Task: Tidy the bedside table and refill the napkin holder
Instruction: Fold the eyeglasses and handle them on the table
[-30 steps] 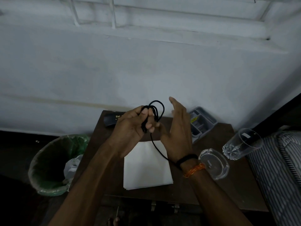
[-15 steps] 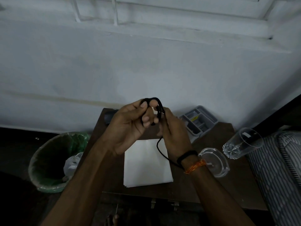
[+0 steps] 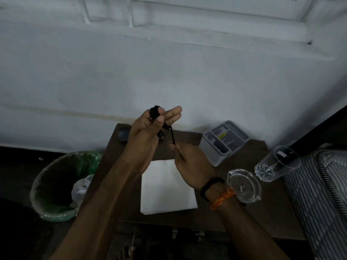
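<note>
Head-camera view: a black cord is being wound into a bundle above the bedside table. The bundle is wrapped round the fingers of the left hand and pinned there by the thumb, with two fingers stretched out straight. The loose tail runs down toward five o'clock into the right hand, whose curled fingers pinch it and draw it taut.

Most of the tidying is judged to be left. A stack of white napkins lies flat on the table at the centre, not yet loaded into anything. At two o'clock from it a grey compartment tray sits against the wall; whether this is the napkin holder cannot be told. At three o'clock a glass ashtray stands, and beyond it a drinking glass lies tipped on its side. A lined bin stands on the floor at nine o'clock.

Against the frame half a second back, the hands are now drawn apart: the right one is lowered away from the bundle, and a straight stretch of cord is shown between them.
</note>
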The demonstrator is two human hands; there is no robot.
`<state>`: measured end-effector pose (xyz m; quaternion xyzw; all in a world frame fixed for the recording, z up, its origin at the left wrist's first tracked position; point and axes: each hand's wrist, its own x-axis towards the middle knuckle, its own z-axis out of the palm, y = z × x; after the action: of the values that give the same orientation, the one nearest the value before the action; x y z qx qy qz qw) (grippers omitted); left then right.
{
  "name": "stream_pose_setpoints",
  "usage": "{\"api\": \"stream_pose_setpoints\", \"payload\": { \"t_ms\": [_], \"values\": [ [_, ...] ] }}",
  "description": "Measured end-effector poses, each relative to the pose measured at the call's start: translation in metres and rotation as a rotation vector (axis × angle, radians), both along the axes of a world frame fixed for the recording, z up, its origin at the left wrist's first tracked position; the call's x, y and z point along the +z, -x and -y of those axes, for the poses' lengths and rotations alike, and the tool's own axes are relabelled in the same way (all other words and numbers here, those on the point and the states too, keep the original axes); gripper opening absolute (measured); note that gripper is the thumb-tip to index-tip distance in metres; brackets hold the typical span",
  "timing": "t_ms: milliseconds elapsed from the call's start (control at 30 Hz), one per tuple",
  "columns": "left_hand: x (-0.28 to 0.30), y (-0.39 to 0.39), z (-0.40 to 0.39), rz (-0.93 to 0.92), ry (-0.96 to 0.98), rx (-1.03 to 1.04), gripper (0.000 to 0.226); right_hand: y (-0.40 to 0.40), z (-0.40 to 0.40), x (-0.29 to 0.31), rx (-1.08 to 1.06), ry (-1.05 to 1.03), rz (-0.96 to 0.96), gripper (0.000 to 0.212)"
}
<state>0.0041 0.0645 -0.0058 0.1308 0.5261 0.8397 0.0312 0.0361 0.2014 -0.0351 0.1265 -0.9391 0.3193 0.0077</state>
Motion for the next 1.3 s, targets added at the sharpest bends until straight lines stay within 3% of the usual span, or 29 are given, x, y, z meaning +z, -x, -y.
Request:
{"api": "stream_pose_setpoints", "payload": {
  "t_ms": [100, 200, 367, 667, 833, 1067, 1200, 1300],
  "values": [
    [-0.012, 0.0, -0.002, -0.062, 0.292, 0.072, 0.012, -0.004, -0.002, -0.003, 0.048, -0.131, 0.016, 0.031],
    [-0.025, -0.005, -0.004, -0.187, 0.625, 0.056, 0.016, -0.006, -0.004, 0.002, 0.097, -0.106, -0.036, 0.016],
    [-0.031, -0.006, 0.0, -0.346, 0.835, 0.041, 0.014, -0.004, -0.024, 0.025, 0.045, -0.007, -0.139, 0.012],
    [-0.014, -0.016, -0.009, -0.204, 0.712, -0.149, 0.035, 0.006, -0.053, 0.037, -0.039, 0.205, -0.275, 0.013],
    [-0.01, -0.014, -0.009, 0.009, 0.43, -0.336, 0.038, 0.009, -0.053, 0.026, -0.126, 0.191, -0.336, 0.016],
    [-0.016, -0.013, -0.007, 0.087, 0.177, -0.389, 0.024, 0.004, -0.04, 0.007, -0.153, 0.115, -0.2, 0.024],
    [-0.019, -0.008, -0.006, 0.17, 0.02, -0.282, 0.015, 0.004, -0.037, -0.002, -0.128, 0.093, 0.063, 0.02],
    [-0.024, -0.003, -0.004, 0.145, 0.032, -0.188, 0.018, 0.001, -0.032, -0.008, -0.053, -0.05, 0.086, 0.021]
  ]
}}
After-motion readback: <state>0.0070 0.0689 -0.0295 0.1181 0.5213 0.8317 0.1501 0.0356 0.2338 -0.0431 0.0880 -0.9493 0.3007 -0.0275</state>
